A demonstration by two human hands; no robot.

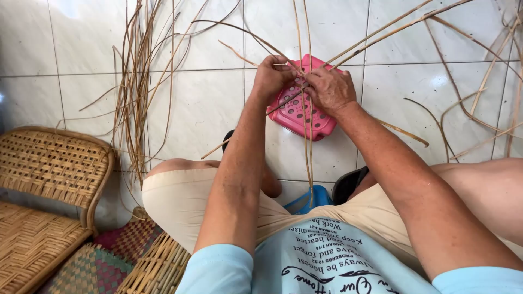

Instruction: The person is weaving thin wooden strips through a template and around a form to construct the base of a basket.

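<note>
Head camera shows the left hand (274, 76) and right hand (328, 89) side by side, both pinching thin cane strips (308, 130) over a pink plastic stool (305, 117); the strips run near-to-far between the knees

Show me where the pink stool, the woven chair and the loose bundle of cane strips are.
pink stool (303, 117): head view, perforated seat below the hands.
woven chair (52, 163): head view, woven back panel.
bundle of cane strips (133, 92): head view, middle of the strands.

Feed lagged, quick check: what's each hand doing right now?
Left hand: closed on the cane strips.
Right hand: closed on the same strips, above the pink stool.
</note>
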